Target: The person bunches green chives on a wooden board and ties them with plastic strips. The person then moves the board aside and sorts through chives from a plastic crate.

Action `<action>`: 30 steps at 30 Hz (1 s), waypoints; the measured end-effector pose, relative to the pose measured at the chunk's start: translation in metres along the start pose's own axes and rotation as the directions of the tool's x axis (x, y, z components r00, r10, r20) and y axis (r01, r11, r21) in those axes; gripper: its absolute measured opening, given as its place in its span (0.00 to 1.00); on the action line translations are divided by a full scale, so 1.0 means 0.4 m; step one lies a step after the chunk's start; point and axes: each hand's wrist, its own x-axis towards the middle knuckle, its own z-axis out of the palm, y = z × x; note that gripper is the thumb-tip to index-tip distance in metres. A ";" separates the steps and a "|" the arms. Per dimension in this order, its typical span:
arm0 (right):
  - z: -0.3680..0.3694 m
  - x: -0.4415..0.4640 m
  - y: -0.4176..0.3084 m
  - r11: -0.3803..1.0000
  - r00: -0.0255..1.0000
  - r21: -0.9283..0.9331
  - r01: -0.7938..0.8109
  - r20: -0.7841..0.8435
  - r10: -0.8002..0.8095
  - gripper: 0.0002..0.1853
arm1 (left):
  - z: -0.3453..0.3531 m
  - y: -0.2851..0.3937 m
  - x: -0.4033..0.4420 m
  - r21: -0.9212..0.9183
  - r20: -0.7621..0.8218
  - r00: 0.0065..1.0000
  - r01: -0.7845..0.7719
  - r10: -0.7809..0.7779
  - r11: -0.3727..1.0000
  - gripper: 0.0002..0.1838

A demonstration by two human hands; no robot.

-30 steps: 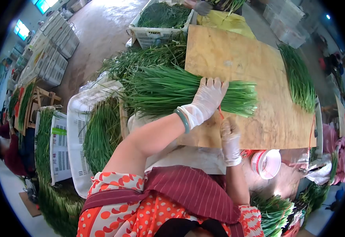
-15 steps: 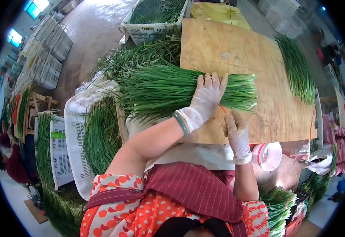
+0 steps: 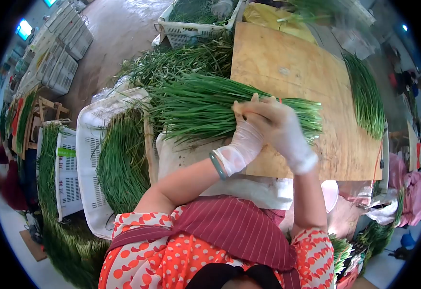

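A thick bundle of green garlic chives lies across a wooden board, with its pale cut ends toward the right. My left hand, in a thin clear glove with a green bangle at the wrist, grips the near side of the bundle. Crossing over it is my gloved right hand, blurred, its fingers bunched above the left fingers; what they pinch is hidden. A bit of red tie shows on top of the chives, just behind the right hand.
The wooden board carries another chive bundle along its right edge. Loose chives heap up beyond its left side. White crates of chives stand at left, another crate at the back. A white tub sits below the board.
My right hand has risen from the board's near edge and swung left across the bundle, over my left hand. A blurred bunch of greens has appeared at the top right.
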 end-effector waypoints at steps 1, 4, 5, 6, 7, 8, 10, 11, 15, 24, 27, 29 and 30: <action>0.039 0.038 0.000 1.000 0.999 0.019 0.011 0.044 -0.012 0.09 | -0.004 0.021 -0.002 0.516 0.063 0.992 0.061 -0.109 0.854 0.34; 0.154 0.125 0.070 0.991 0.986 -0.130 -0.011 0.164 0.033 0.14 | 0.019 0.019 -0.007 0.793 -0.247 0.922 0.015 0.299 0.608 0.25; 0.175 0.147 0.084 0.954 0.968 -0.298 -0.034 0.227 0.105 0.18 | 0.022 0.008 -0.010 0.876 -0.254 0.862 0.013 0.439 0.483 0.25; 0.182 0.163 0.094 0.954 0.968 -0.297 -0.032 0.228 0.103 0.18 | 0.027 0.009 -0.017 0.876 -0.252 0.862 0.010 0.440 0.482 0.25; 0.186 0.177 0.097 0.908 0.968 -0.414 -0.066 0.194 0.159 0.24 | 0.031 0.016 -0.028 0.870 -0.279 0.872 0.052 0.402 0.491 0.26; 0.189 0.183 0.099 0.845 0.966 -0.525 -0.101 0.151 0.209 0.30 | 0.035 0.024 -0.038 0.862 -0.307 0.880 0.095 0.363 0.499 0.27; 0.202 0.176 0.102 0.817 0.978 -0.570 -0.086 0.108 0.178 0.35 | 0.046 0.029 -0.051 0.838 -0.367 0.887 0.183 0.282 0.514 0.30; 0.204 0.175 0.093 0.837 0.988 -0.546 -0.017 0.118 0.097 0.32 | 0.048 0.024 -0.050 0.829 -0.383 0.886 0.205 0.261 0.520 0.30; 0.223 0.180 0.064 0.821 0.986 -0.566 0.067 0.165 0.033 0.25 | 0.069 -0.038 -0.029 0.905 -0.308 0.846 0.119 0.436 0.408 0.41; 0.278 0.194 0.103 0.594 0.971 -0.779 0.203 0.240 -0.017 0.06 | 0.088 -0.039 -0.061 0.909 -0.347 0.919 0.281 0.188 0.307 0.28; 0.269 0.189 0.093 0.800 0.990 -0.600 0.024 0.127 0.066 0.08 | 0.090 -0.042 -0.061 0.877 -0.368 0.910 0.272 0.191 0.396 0.27; 0.257 0.186 0.098 0.928 0.947 -0.291 -0.233 0.149 0.285 0.06 | 0.085 -0.013 -0.062 0.702 -0.441 0.873 0.191 0.208 0.686 0.27; 0.250 0.180 0.102 0.925 0.946 -0.293 -0.244 0.138 0.293 0.06 | 0.081 -0.001 -0.065 0.624 -0.470 0.858 0.156 0.209 0.766 0.27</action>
